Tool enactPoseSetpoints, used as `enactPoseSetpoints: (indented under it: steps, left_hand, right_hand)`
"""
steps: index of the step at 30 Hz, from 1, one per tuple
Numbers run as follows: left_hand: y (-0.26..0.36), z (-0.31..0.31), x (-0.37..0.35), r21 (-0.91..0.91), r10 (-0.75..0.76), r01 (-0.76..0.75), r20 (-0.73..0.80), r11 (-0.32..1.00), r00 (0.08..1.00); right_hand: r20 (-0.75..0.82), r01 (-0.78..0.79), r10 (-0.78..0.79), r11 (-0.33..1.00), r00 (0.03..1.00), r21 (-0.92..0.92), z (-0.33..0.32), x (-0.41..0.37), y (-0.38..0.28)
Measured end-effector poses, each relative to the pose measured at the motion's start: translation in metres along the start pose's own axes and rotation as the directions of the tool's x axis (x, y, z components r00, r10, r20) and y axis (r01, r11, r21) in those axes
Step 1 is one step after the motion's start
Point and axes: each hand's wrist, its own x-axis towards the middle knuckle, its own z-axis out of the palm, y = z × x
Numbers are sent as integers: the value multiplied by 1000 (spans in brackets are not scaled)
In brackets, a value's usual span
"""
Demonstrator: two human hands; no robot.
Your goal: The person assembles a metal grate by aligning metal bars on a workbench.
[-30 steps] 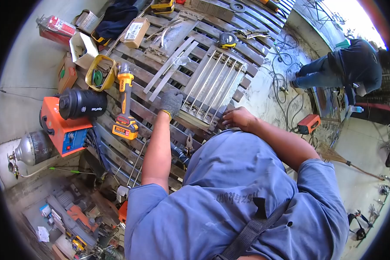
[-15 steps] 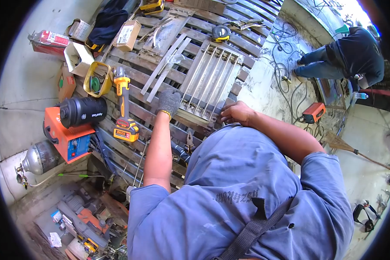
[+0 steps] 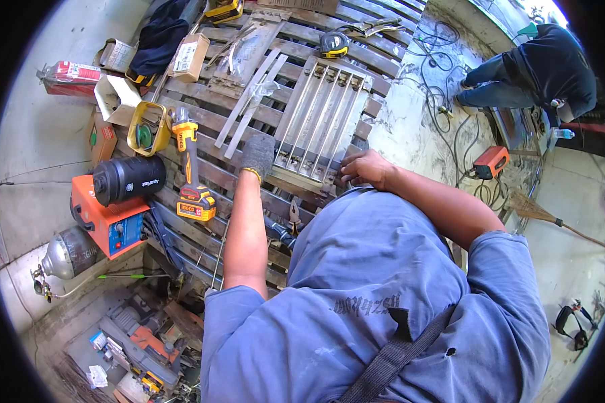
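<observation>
A metal grille [image 3: 320, 121] of several parallel bars in a rectangular frame lies on the slatted wooden bench. My left hand [image 3: 257, 156], in a grey knit glove, is closed at the grille's lower left corner. Its fingertips are partly hidden. My right hand [image 3: 366, 168] is bare, with curled fingers at the lower right corner. Two flat metal strips [image 3: 257, 101] lie left of the grille, with a crumpled clear plastic piece across them. A pair of pliers [image 3: 294, 213] lies close to my body, below the grille.
Left stand a yellow angle grinder [image 3: 191, 168], a yellow container [image 3: 159, 144], a black jug [image 3: 129, 180] and an orange welding machine [image 3: 91, 208]. A tape measure [image 3: 334, 45] sits beyond the grille. Cables [image 3: 439, 101] run across the floor at right, where another person [image 3: 551, 74] bends over.
The view has shifted slightly. Both hands stay at the grille's lower corners, and the grille keeps its place on the bench.
</observation>
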Motion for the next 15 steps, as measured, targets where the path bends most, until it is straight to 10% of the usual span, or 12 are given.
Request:
enactPoseSetpoints:
  steps: [15]
  left_hand:
    - [-8,12,-5,-309,-128,110,-37,945,991]
  right_hand:
    - [5,2,-2,998,1000,56,-2,2,5]
